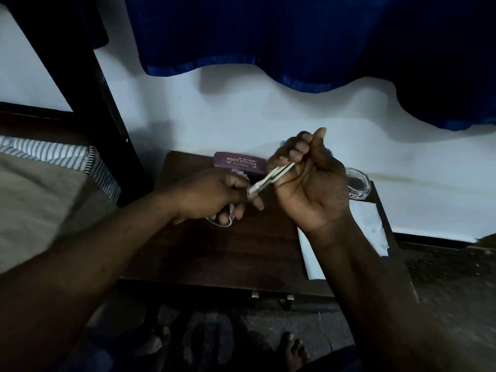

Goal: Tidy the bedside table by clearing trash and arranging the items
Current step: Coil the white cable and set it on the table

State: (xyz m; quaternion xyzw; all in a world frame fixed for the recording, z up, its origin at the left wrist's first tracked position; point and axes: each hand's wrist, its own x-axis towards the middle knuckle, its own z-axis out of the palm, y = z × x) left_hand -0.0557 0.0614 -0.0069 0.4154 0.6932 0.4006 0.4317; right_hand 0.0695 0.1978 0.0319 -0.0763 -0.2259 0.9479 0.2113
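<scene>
Over the dark wooden bedside table [230, 253], my right hand [308, 181] is closed around a bundle of thin white cable [271, 177] that sticks out toward the left. My left hand [212, 196] pinches the cable's free end and also clutches a crumpled clear plastic wrapper [222, 220] against its palm. Behind the hands a purple spectacle case [241, 162] printed "Prince Opticals" lies along the table's far edge.
A clear glass dish [358, 183] stands at the table's far right corner, with a white sheet of paper [346, 237] lying along the right side. A bed with a striped pillow [53, 157] and dark post is at the left. Blue curtain hangs above.
</scene>
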